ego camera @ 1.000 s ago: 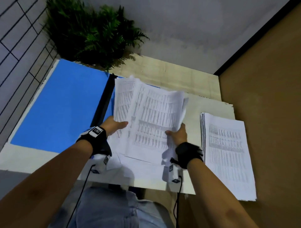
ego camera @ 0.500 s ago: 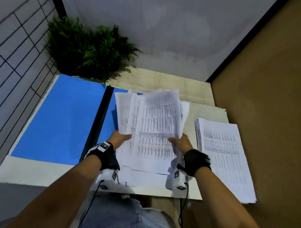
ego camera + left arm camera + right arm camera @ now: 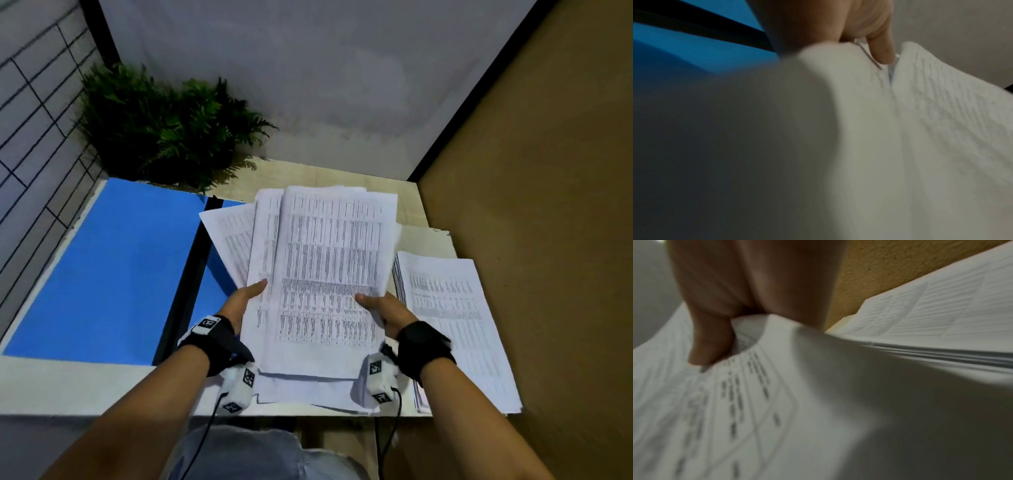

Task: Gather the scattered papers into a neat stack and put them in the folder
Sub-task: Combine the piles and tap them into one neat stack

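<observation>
Both hands hold 1 loose bundle of white printed paper sheets (image 3: 329, 274) lifted off the pale wooden table (image 3: 349, 178). The left hand (image 3: 239, 301) grips the bundle's left edge: its thumb lies flat on the top sheet, and the other fingers run under the sheets, out of sight from the head view. In the left wrist view, 1 fingertip (image 3: 882, 53) presses into a fold between 2 sheets. The right hand (image 3: 387, 306) grips the right edge the same way, thumb on top pointing inward; the right wrist view shows the thumb (image 3: 711, 345) pressed down on the printed page, with the paper curling up around it. How far the hidden fingers are curled cannot be told.

The bundle is uneven, with 2 sheets fanning out beyond the left thumb. Just right of the right hand, a neat stack of white printed sheets (image 3: 455, 329) lies flat on the table. Left of the left hand lies the open blue folder with a black spine (image 3: 113, 274). Beyond the fingertips stands a green fern-like plant (image 3: 164, 126).
</observation>
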Available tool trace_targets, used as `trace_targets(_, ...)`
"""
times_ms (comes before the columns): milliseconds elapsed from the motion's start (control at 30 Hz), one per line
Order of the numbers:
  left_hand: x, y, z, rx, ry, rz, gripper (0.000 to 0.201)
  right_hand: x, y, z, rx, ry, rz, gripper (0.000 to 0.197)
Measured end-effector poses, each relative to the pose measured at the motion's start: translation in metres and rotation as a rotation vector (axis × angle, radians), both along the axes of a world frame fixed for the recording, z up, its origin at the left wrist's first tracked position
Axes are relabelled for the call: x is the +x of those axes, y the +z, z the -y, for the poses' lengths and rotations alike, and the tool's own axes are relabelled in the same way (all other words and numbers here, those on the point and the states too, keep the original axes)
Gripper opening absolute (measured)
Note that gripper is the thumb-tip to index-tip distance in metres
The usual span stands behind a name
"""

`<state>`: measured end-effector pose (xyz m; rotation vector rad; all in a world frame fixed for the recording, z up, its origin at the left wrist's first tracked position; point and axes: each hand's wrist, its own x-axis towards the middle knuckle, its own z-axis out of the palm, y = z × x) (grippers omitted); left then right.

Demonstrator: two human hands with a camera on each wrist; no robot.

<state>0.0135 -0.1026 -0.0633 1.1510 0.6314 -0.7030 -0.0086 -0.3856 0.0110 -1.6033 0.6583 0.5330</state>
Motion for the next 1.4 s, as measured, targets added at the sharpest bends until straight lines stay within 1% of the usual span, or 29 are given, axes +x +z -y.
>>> trace_targets(67, -0.008, 0.020, 0.006, -0.020, -0.072, -0.006, 0.050, -0.003, 0.003, -0.005, -0.094, 0.100, -0.032, 0.013)
trace_targets(100, -0.011, 0.025, 0.010, -0.011, -0.116, 0.007, 0.037, -0.004, 0.003, -0.007, -0.163, 0.123, -0.040, 0.011)
trace_targets(133, -0.013, 0.024, 0.014, 0.025, -0.157, 0.018, 0.034, -0.004, 0.000, -0.008, -0.222, 0.127, -0.040, 0.014)
trace_targets(167, -0.016, 0.022, 0.017, 0.109, -0.191, 0.044, 0.036, -0.005, 0.000, -0.011, -0.258, 0.132, -0.037, 0.015)
trace_targets(233, -0.017, 0.015, 0.018, 0.253, -0.241, 0.099, 0.046, -0.006, -0.002, -0.014, -0.334, 0.132, 0.003, 0.016)
trace_targets(267, -0.016, 0.013, 0.019, 0.295, -0.264, 0.121, 0.048, -0.007, -0.002, -0.014, -0.344, 0.137, 0.019, 0.016)
trace_targets(333, -0.016, 0.020, 0.018, 0.354, -0.272, 0.175, 0.046, -0.006, 0.006, -0.016, -0.309, 0.132, 0.066, 0.017)
trace_targets(367, -0.018, 0.033, 0.019, 0.381, -0.251, 0.209, 0.045, -0.005, 0.014, -0.015, -0.294, 0.137, 0.106, 0.020)
trace_targets(433, -0.014, 0.054, 0.015, 0.379, -0.186, 0.296, 0.043, 0.001, 0.027, -0.011, -0.289, 0.130, 0.214, 0.029)
trace_targets(467, -0.011, 0.065, 0.009, 0.362, -0.136, 0.339, 0.043, 0.004, 0.037, -0.009, -0.278, 0.108, 0.276, 0.029)
trace_targets(567, -0.003, 0.112, -0.008, 0.307, -0.062, 0.496, 0.041, 0.007, 0.072, -0.005, -0.125, -0.022, 0.489, 0.014)
trace_targets(600, 0.000, 0.126, -0.013, 0.271, -0.031, 0.534, 0.036, 0.008, 0.084, -0.005, -0.056, -0.050, 0.558, 0.015)
trace_targets(633, 0.002, 0.139, -0.018, 0.234, -0.010, 0.565, 0.027, 0.008, 0.094, -0.006, 0.006, -0.045, 0.623, 0.020)
trace_targets(667, 0.003, 0.150, -0.022, 0.211, 0.003, 0.593, 0.020, 0.009, 0.101, -0.006, 0.043, -0.027, 0.655, 0.030)
trace_targets(700, 0.003, 0.160, -0.023, 0.209, 0.008, 0.615, 0.019, 0.009, 0.105, -0.008, 0.060, -0.006, 0.675, 0.040)
trace_targets(733, 0.001, 0.168, -0.024, 0.209, 0.004, 0.619, 0.020, 0.010, 0.106, -0.011, 0.063, 0.005, 0.685, 0.044)
trace_targets(767, -0.002, 0.172, -0.024, 0.202, -0.005, 0.633, 0.024, 0.011, 0.105, -0.013, 0.065, 0.006, 0.693, 0.043)
trace_targets(867, -0.010, 0.173, -0.022, 0.189, 0.033, 0.637, 0.055, 0.011, 0.097, -0.024, 0.066, 0.002, 0.671, 0.038)
trace_targets(900, -0.011, 0.172, -0.021, 0.199, 0.057, 0.642, 0.057, 0.010, 0.093, -0.028, 0.064, 0.003, 0.658, 0.035)
trace_targets(967, -0.012, 0.166, -0.019, 0.209, 0.086, 0.636, 0.048, 0.010, 0.082, -0.032, 0.056, -0.004, 0.621, 0.025)
trace_targets(1000, -0.014, 0.166, -0.018, 0.219, 0.088, 0.634, 0.043, 0.008, 0.079, -0.034, 0.067, -0.012, 0.608, 0.024)
trace_targets(1033, -0.014, 0.165, -0.019, 0.226, 0.096, 0.637, 0.038, 0.007, 0.076, -0.034, 0.089, -0.018, 0.610, 0.029)
trace_targets(1100, -0.015, 0.168, -0.021, 0.222, 0.097, 0.632, 0.032, 0.007, 0.073, -0.030, 0.125, -0.010, 0.612, 0.052)
trace_targets(1200, -0.018, 0.177, -0.028, 0.191, 0.020, 0.666, 0.040, 0.005, 0.072, -0.022, 0.220, 0.003, 0.589, 0.070)
trace_targets(1233, -0.019, 0.179, -0.030, 0.179, 0.001, 0.676, 0.039, 0.004, 0.072, -0.021, 0.235, 0.016, 0.580, 0.073)
trace_targets(1267, -0.019, 0.179, -0.030, 0.171, -0.009, 0.670, 0.039, 0.003, 0.073, -0.022, 0.227, 0.044, 0.565, 0.069)
trace_targets(1333, -0.019, 0.178, -0.029, 0.163, -0.054, 0.650, 0.042, 0.002, 0.073, -0.028, 0.179, 0.094, 0.539, 0.040)
trace_targets(1367, -0.018, 0.177, -0.029, 0.164, -0.079, 0.639, 0.052, 0.002, 0.074, -0.032, 0.150, 0.101, 0.532, 0.032)
trace_targets(1400, -0.017, 0.176, -0.027, 0.177, -0.101, 0.634, 0.068, 0.003, 0.074, -0.035, 0.128, 0.100, 0.527, 0.031)
